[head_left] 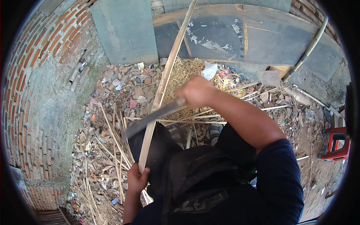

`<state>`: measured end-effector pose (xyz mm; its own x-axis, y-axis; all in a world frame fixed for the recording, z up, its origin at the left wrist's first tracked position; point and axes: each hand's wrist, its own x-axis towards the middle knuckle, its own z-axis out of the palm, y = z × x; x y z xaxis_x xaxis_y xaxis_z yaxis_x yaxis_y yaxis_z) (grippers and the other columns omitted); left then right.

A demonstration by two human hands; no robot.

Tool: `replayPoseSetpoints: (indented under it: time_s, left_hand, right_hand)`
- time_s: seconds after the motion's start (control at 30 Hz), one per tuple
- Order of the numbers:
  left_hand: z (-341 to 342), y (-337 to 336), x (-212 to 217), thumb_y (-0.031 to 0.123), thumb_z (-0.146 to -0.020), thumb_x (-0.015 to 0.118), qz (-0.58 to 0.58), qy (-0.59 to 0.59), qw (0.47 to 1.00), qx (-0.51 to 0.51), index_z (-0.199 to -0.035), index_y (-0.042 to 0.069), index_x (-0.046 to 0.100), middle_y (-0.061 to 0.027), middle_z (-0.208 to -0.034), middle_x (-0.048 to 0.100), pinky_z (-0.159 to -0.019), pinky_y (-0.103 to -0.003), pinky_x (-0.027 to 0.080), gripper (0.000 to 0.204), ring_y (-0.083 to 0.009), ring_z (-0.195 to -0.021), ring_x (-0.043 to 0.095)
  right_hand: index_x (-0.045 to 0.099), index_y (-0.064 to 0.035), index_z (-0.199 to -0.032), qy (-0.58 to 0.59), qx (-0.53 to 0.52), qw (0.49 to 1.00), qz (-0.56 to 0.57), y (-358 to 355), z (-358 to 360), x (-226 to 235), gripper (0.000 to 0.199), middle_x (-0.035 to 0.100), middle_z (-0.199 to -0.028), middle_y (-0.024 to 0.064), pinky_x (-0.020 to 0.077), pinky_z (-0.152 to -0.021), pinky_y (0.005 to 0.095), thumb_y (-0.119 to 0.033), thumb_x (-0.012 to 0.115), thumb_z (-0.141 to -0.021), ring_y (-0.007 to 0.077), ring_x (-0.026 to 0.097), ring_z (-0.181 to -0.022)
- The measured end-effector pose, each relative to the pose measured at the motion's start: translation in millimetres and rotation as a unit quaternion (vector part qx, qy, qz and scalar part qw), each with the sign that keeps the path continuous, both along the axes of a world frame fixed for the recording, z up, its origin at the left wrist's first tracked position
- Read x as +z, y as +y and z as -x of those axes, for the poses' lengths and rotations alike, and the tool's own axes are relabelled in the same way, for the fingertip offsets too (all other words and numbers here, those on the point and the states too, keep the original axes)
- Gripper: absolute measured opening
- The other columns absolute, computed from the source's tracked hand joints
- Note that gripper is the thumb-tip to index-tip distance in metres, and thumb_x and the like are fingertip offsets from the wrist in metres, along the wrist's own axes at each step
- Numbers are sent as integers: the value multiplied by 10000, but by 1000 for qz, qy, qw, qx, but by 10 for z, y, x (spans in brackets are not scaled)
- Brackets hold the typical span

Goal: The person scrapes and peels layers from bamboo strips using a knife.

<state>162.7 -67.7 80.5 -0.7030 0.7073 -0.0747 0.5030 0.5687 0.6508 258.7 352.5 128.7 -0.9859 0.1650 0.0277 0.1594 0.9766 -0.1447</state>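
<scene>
A long split bamboo strip (168,71) slants from my lap up past the far panels. Around its lower end my left hand (137,179) is closed, with the thumb along the strip. My right hand (196,91) is wrapped round the handle of a machete (150,120), both a little blurred. The broad dark blade lies across the strip, pointing left and toward me. Most of the machete's handle is hidden in my fist. Beneath the blade are my dark-clothed knee and my sandalled feet (214,134).
Thin bamboo slivers (116,150) lie on the rubble to the left, more across the middle. Beyond my feet sits a heap of shavings (189,69). A brick wall (41,93) bounds the left, grey panels (125,33) the far side. A red plastic stool (335,144) stands at right.
</scene>
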Motion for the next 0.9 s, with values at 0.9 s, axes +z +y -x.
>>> replayPoseSetpoints:
  time_s: [0.9]
  left_hand:
    - [12, 24, 4, 444, -981, 630, -29, -7, 1000, 0, -820, 15, 535, -57, -613, 514, -533, -355, 392, 469, -155, -574, 493]
  right_hand:
    - [662, -110, -954, 20, -77, 994, 77, 171, -141, -24, 234, 726, -886, 122, 559, -782, 484, -278, 706, -797, 332, 708, -877]
